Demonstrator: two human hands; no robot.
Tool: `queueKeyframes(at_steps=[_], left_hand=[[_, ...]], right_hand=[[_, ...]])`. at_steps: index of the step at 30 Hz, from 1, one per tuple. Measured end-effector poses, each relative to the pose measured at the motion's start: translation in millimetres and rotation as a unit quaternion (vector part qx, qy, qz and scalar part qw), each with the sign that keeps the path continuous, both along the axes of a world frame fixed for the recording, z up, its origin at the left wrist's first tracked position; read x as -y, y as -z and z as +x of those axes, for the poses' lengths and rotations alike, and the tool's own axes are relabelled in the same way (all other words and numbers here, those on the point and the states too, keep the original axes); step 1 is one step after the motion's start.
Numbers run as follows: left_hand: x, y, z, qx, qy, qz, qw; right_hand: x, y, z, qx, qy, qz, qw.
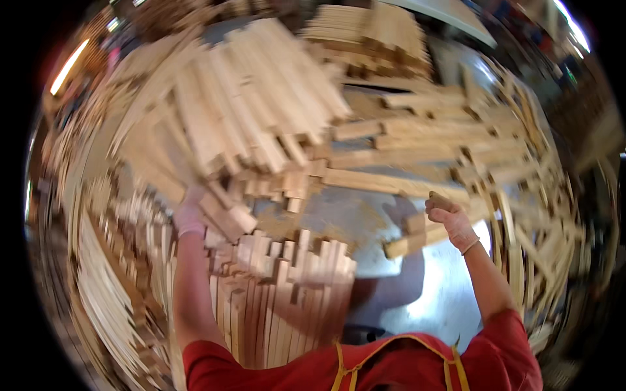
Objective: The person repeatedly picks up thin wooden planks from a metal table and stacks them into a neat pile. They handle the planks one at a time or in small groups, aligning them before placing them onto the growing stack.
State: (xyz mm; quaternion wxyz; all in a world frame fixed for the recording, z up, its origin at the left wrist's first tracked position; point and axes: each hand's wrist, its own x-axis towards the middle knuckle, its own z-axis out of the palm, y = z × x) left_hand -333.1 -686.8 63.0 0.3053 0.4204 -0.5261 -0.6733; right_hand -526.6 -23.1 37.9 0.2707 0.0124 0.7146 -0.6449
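My left hand (190,214), in a pale glove, is closed around a few wooden strips (220,214) at the left. Their near ends point toward the middle of the table, and motion blur softens them. Below it stands a neat stack of long wooden strips (280,319), its far ends uneven. My right hand (455,225), also gloved, is raised over the right side with its fingers curled in; what they hold, if anything, I cannot make out. Just beside it lies a short wooden strip (417,242) on the grey metal table (375,260).
A big pile of pale strips (254,98) lies at the far left of the table. Loose strips (430,143) are scattered at the far right. Behind them is another stacked bundle (365,32). More strips (107,280) line the left edge. Sawdust (287,218) dusts the metal.
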Motion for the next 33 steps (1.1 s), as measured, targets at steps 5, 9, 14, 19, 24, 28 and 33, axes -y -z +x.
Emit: queueKeyframes(at_steps=[5,9,14,19,24,28,33], left_hand=[[-52.3,-51.5,11.4,0.228,0.007,-0.271,0.935],[-178.1,-68.7,7.0,0.071,0.137,-0.334,0.930],[-372.0,-35.6,56.0,0.148,0.387,-0.466,0.782],[-437.7,11.5,-9.8,0.281,0.439,-0.655,0.548],[-439.0,49.3,-42.0,0.397,0.478,-0.663,0.417],[-485.3,-20.0,-65.1,0.392,0.447,-0.694,0.405],[-550.3,-23.8,47.7,0.138,0.498,-0.741,0.429]], right_hand=[[-164.1,-8.8,118.4,-0.211,0.041,0.399,0.892],[-278.1,-19.1,143.9,-0.104,0.161,0.629,0.753],[-312.2,-4.1,168.0,-0.061,0.045,0.659,0.749],[-388.1,29.0,178.9,-0.171,0.004,0.577,0.799],[-397.9,20.4,199.0,-0.227,-0.047,0.601,0.765],[-453.1,33.1,211.7,-0.164,-0.009,0.573,0.803],[-428.9,4.8,188.6,-0.178,-0.031,0.540,0.822]])
